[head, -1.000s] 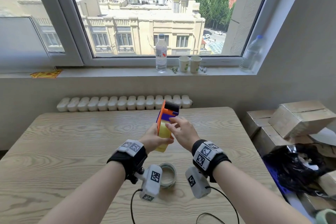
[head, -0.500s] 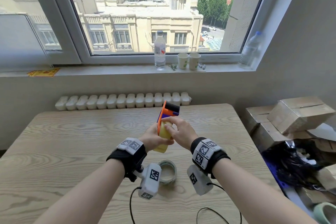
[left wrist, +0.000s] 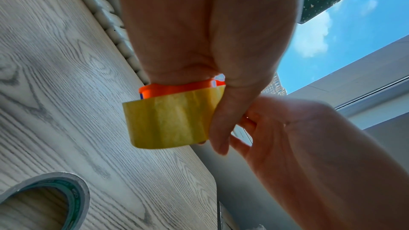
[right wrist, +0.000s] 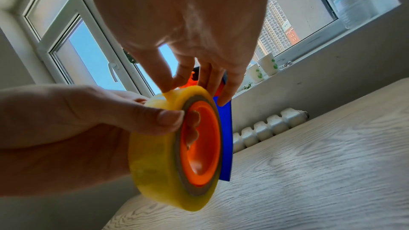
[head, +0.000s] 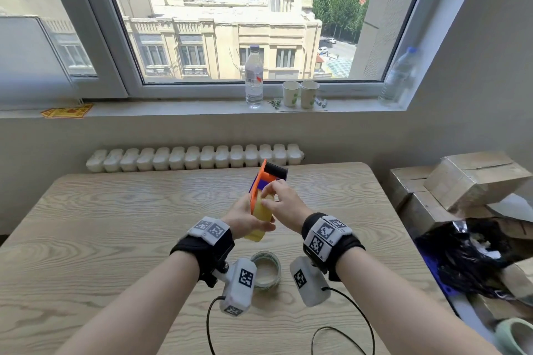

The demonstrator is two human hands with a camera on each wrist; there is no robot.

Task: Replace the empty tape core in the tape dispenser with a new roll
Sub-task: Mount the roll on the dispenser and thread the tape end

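Both hands meet above the table (head: 115, 239). My left hand (head: 245, 217) wraps round the orange tape dispenser (head: 261, 179) with the yellow tape roll (right wrist: 159, 155) seated on its hub, thumb pressed on the roll. My right hand (head: 284, 204) pinches the roll's loose end between thumb and forefinger. Below, the empty tape core (head: 266, 269) lies on the table.
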